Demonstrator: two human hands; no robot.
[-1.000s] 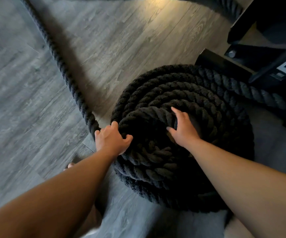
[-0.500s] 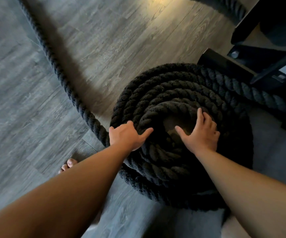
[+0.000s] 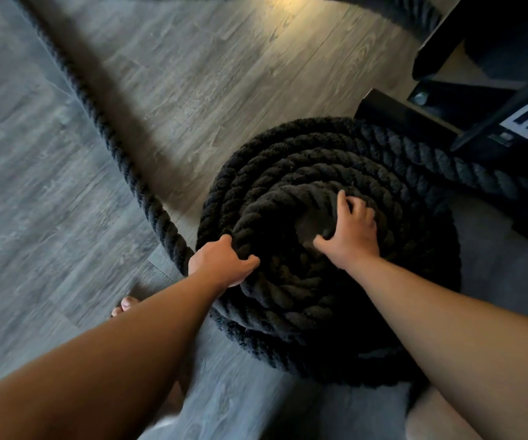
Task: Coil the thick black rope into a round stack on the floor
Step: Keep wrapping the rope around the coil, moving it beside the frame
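Note:
The thick black rope is wound into a round stack (image 3: 291, 173) of several turns on the grey wood floor (image 3: 193, 74). A free length of rope (image 3: 110, 144) runs from the stack's left side away to the upper left. My left hand (image 3: 221, 265) grips the top turn at the stack's left edge, where the free length comes in. My right hand (image 3: 351, 233) is closed over the innermost top turn at the right of the centre hole. Another rope stretch (image 3: 440, 166) leaves the stack to the right.
A black metal equipment frame (image 3: 466, 100) with white lettering stands close behind the stack at the upper right. More rope (image 3: 421, 14) curves along the top edge. My bare toes (image 3: 126, 304) show on the floor left of my left forearm.
My right hand has slid along the top turn from the centre to its right side. My left hand has followed rightward, feeding the rope onto the stack.

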